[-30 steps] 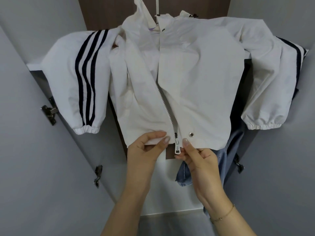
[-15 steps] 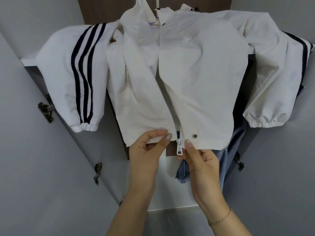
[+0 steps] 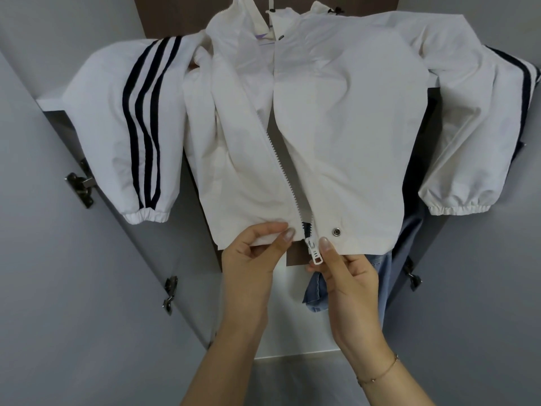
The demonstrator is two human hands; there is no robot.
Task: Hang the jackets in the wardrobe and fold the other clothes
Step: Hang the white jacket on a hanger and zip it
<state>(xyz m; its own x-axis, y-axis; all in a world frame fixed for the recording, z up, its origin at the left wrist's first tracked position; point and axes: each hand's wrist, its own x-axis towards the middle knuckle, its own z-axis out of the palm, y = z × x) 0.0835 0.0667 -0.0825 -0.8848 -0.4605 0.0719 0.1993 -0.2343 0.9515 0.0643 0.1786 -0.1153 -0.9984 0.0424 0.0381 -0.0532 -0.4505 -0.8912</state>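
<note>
Jacket [image 3: 345, 118], white, hanging in the open wardrobe [image 3: 175, 22], front toward the camera, filling the upper middle of the view. Sleeves spread to either side, each with dark stripes [image 3: 143, 124] and a gathered cuff. Zipper [image 3: 285, 168] undone along most of its length, the two front panels parted near the collar and meeting only at the hem. Slider [image 3: 312, 247] sitting at the very bottom, its white pull tab dangling below the hem edge. Metal snap [image 3: 336, 231] just beside the slider on the camera-right panel. Left hand [image 3: 251, 262] pinching the hem of the camera-left panel between thumb and forefinger, right at the base of the zipper teeth. Right hand [image 3: 348, 276] holding the other panel's hem, forefinger laid straight up beside the slider, remaining fingers curled under the fabric; thin bracelet [image 3: 380, 373] round that wrist. Both grips closed on the jacket, fingertips close together with the slider between them. Blue denim garment [image 3: 319, 294] hanging behind and below the jacket, partly hidden by the right hand. Grey doors [image 3: 73, 288] swung open on both sides, metal hinges [image 3: 80, 186] showing along their inner edges. White shelf edge [image 3: 52, 104] visible behind the striped sleeve at the left.
</note>
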